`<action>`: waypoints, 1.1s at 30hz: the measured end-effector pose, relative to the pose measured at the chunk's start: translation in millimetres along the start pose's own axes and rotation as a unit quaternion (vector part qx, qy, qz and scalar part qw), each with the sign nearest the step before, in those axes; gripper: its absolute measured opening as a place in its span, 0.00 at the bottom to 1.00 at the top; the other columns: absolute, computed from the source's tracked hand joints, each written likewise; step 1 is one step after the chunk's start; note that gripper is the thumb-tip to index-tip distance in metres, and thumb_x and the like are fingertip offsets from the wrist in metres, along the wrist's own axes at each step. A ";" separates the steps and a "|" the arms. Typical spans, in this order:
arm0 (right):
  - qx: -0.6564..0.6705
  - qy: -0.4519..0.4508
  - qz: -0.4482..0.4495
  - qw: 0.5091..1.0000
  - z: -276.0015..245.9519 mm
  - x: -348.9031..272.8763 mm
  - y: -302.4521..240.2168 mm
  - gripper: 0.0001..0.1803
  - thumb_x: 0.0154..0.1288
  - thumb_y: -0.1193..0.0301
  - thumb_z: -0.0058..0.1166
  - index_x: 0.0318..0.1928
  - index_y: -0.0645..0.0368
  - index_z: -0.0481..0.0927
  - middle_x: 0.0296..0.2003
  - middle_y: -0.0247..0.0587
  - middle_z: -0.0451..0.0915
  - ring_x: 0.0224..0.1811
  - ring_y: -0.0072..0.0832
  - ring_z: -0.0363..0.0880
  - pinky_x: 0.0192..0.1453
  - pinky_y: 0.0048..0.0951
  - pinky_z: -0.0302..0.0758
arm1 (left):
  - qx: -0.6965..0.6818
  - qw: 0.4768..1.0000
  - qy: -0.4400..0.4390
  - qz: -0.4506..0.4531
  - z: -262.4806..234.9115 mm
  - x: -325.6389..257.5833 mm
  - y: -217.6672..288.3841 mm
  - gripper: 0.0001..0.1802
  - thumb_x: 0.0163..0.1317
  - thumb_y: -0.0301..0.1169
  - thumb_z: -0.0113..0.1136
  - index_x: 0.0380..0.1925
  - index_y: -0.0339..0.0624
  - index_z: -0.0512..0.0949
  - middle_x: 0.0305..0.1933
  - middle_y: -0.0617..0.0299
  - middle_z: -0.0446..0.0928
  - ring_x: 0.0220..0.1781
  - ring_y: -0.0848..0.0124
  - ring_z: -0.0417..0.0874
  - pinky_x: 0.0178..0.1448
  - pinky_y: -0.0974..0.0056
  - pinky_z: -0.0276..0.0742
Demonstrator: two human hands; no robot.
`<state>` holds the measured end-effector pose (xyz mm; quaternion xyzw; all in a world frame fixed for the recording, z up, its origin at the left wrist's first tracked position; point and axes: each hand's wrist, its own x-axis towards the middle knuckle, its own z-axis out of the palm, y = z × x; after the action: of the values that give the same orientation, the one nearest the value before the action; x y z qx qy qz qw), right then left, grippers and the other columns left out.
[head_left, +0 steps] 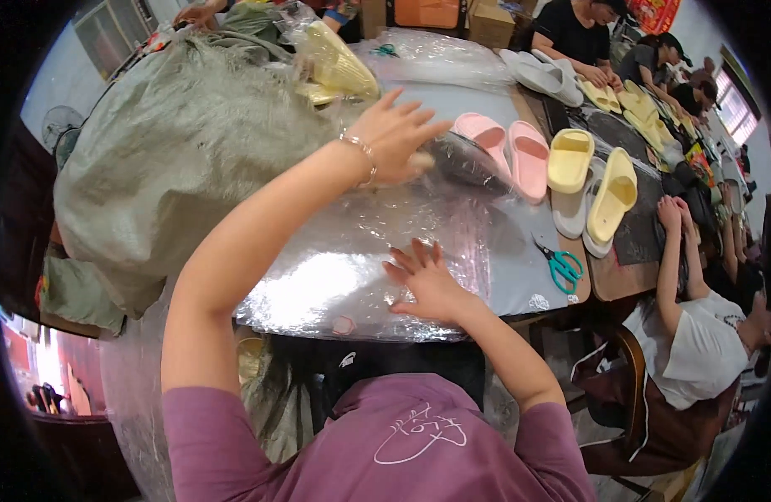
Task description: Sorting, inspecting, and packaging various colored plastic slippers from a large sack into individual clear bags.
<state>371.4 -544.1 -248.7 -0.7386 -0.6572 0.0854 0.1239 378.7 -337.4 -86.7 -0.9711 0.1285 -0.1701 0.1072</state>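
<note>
A bulging grey-green woven sack [176,134] is concealing its contents; a clear plastic bag [331,52] is holding yellow items [352,74]. Glossy transparent film [318,234] is lying beneath the right hand [431,289], whose splayed fingers are grasping nothing. The left hand [394,138] is reaching over it, fingers fanned, released. The film's near edge is running left-right; its long axis is unclear.

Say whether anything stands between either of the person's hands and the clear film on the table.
Nothing visible does. The right hand lies spread on the film; the left hand is over its far part, though whether it touches is unclear. The scissors lie off to the right.
</note>
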 end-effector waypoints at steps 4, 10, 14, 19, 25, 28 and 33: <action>0.055 0.091 0.006 0.994 -3.0 -6.5 5.1 0.41 0.54 0.49 0.59 0.64 0.59 0.65 0.66 0.50 0.60 0.70 0.54 0.50 0.70 0.63 0.44 | 0.083 0.993 -0.068 -0.039 29.7 -27.7 32.7 0.33 0.56 0.38 0.58 0.63 0.46 0.65 0.65 0.54 0.66 0.69 0.57 0.62 0.74 0.46 0.46; 0.663 0.174 0.245 0.686 -27.1 -5.9 15.7 0.33 0.66 0.52 0.53 0.60 0.66 0.65 0.58 0.49 0.71 0.60 0.42 0.70 0.64 0.41 0.64 | -0.091 0.981 -0.069 0.157 36.2 -139.2 74.3 0.31 0.52 0.29 0.55 0.60 0.46 0.68 0.64 0.52 0.67 0.69 0.57 0.63 0.73 0.48 0.53; 0.893 0.202 0.221 0.336 -16.2 9.2 23.1 0.30 0.65 0.53 0.55 0.55 0.65 0.66 0.51 0.49 0.71 0.55 0.39 0.71 0.61 0.38 0.69 | -0.190 0.976 -0.108 -0.007 64.2 -211.8 49.1 0.27 0.55 0.27 0.54 0.58 0.42 0.69 0.60 0.49 0.68 0.67 0.53 0.64 0.73 0.49 0.54; 0.887 0.340 0.204 0.237 13.5 48.4 38.9 0.28 0.64 0.55 0.57 0.54 0.61 0.66 0.48 0.47 0.71 0.56 0.40 0.69 0.64 0.41 0.66 | -0.156 0.972 -0.089 -0.152 70.4 -231.9 36.1 0.32 0.56 0.38 0.56 0.61 0.39 0.66 0.67 0.42 0.59 0.71 0.44 0.54 0.75 0.46 0.46; 0.806 0.469 0.228 0.280 -33.6 57.3 52.0 0.19 0.66 0.66 0.52 0.54 0.57 0.68 0.45 0.41 0.75 0.50 0.34 0.73 0.59 0.41 0.70 | -0.122 0.973 -0.098 -0.171 81.6 -236.0 36.1 0.35 0.56 0.43 0.55 0.63 0.44 0.64 0.71 0.48 0.55 0.74 0.41 0.44 0.74 0.39 0.33; 0.797 0.499 0.159 0.302 -59.8 48.8 74.1 0.17 0.64 0.68 0.52 0.53 0.56 0.69 0.48 0.41 0.75 0.48 0.33 0.75 0.55 0.40 0.72 | -0.131 0.969 -0.090 -0.187 83.9 -237.0 36.7 0.35 0.55 0.43 0.55 0.63 0.46 0.64 0.71 0.48 0.54 0.74 0.39 0.41 0.74 0.38 0.32; 0.269 0.628 0.268 0.679 -116.1 -10.8 60.1 0.20 0.61 0.73 0.51 0.54 0.57 0.68 0.51 0.40 0.73 0.50 0.32 0.73 0.54 0.35 0.71 | -0.156 0.959 -0.099 -0.212 79.5 -229.4 42.7 0.34 0.56 0.45 0.54 0.64 0.47 0.65 0.73 0.46 0.50 0.74 0.36 0.37 0.74 0.37 0.31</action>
<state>460.7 -569.4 -155.9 -0.6982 -0.1476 -0.1957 0.6726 189.5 -299.1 -240.0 -0.9926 -0.0671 -0.0699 -0.0725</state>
